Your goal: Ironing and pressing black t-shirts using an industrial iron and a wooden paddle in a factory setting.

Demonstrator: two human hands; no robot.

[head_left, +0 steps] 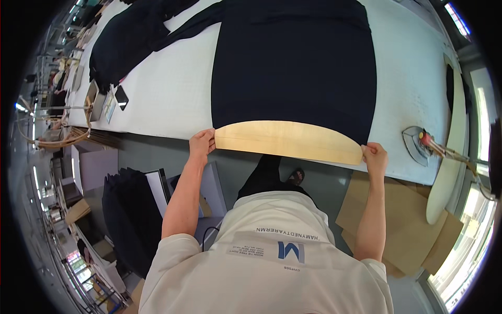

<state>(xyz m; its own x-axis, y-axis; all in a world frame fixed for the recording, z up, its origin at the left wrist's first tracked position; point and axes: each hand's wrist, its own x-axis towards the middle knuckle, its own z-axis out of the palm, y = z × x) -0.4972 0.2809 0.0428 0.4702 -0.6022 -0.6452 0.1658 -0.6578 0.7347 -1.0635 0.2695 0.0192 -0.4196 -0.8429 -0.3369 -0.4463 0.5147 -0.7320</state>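
A dark navy knit garment (293,63) lies spread flat on the white table, its lower edge toward me. At that edge a pale yellow board (285,140) shows, straight along its near side and bounded by a curve on the far side. Whether more of it lies inside the garment is hidden. My left hand (202,143) is closed in a pinch at the board's left end, by the garment's corner. Likewise, my right hand (375,158) pinches the right end, beside the other corner. The board's near side reaches past the table edge.
More dark garments (128,44) lie on the white table (172,89) at the far left, near a phone (121,97). An iron (415,144) rests at the right. Below are cardboard sheets (392,220) and a dark cloth pile (125,214).
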